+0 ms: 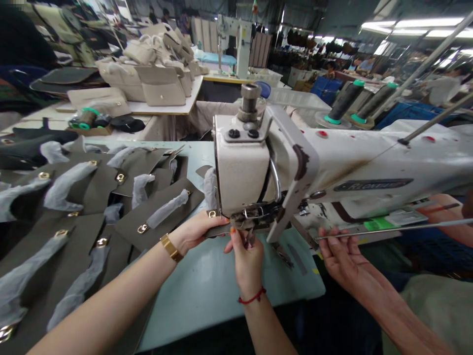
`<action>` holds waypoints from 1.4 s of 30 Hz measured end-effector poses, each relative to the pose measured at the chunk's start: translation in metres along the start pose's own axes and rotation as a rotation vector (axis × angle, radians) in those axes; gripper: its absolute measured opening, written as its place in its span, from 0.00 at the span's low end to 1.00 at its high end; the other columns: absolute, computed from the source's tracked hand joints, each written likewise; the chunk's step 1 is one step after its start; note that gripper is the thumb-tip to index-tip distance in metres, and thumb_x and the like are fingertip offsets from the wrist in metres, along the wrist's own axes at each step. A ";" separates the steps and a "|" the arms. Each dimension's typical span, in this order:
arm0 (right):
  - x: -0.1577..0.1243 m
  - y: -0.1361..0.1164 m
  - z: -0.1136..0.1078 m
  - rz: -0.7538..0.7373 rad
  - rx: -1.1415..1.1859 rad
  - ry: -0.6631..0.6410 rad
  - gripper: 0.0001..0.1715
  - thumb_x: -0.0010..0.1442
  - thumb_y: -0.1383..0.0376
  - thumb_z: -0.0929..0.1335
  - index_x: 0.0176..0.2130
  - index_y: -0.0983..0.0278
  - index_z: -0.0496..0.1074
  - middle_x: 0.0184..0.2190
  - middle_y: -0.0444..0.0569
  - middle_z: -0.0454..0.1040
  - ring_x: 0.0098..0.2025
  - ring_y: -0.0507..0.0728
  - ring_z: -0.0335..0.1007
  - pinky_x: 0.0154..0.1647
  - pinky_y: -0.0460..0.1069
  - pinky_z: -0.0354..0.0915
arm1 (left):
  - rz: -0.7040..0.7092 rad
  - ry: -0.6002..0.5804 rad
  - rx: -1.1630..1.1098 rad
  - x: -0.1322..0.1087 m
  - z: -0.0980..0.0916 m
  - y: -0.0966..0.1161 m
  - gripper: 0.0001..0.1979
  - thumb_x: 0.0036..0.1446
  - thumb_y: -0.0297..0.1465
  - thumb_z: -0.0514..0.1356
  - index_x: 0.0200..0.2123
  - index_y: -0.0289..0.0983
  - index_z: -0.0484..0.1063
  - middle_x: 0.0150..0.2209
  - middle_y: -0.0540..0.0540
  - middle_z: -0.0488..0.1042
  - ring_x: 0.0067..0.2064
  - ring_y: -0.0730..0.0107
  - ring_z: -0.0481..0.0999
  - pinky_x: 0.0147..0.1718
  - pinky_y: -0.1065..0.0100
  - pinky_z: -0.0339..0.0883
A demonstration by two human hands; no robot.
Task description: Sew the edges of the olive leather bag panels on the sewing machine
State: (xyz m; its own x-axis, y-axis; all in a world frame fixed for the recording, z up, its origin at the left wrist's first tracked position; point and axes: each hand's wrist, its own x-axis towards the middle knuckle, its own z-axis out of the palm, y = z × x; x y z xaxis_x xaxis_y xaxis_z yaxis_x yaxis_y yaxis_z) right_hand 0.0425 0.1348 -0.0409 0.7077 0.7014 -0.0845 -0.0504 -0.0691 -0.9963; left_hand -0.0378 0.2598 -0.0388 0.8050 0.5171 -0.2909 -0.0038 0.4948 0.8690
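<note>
Your left hand (195,232) pinches the dark leather flap (220,230), pressing it flat under the sewing machine head (242,172). Your right hand (247,256), just beside it, has its fingers closed at the presser foot (248,228), but what they grip is too small to tell. A co-worker's open hand (340,256) lies to the right. Stacked flaps (92,197) crowd the table (207,291) on the left, and pale surface shows between your forearms.

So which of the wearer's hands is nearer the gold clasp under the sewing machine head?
Left. The left hand holds the dark piece just below the gold clasp. The right hand is farther to the right, fingers raised under the machine head.
</note>
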 end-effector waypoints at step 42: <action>-0.001 0.007 -0.009 0.085 -0.015 -0.144 0.23 0.59 0.55 0.66 0.17 0.60 0.62 0.17 0.44 0.63 0.25 0.53 0.59 0.33 0.50 0.56 | -0.197 -0.109 0.040 -0.001 -0.006 0.021 0.09 0.44 0.29 0.69 0.32 0.33 0.77 0.26 0.49 0.77 0.24 0.78 0.71 0.22 0.77 0.66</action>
State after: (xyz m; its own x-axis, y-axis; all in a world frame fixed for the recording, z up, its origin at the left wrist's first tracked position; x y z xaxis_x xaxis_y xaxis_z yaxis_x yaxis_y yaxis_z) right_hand 0.0479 0.1269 -0.0472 0.5930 0.7869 -0.1708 -0.0946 -0.1425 -0.9853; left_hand -0.0418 0.2736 -0.0228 0.8473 0.3336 -0.4133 0.1816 0.5493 0.8157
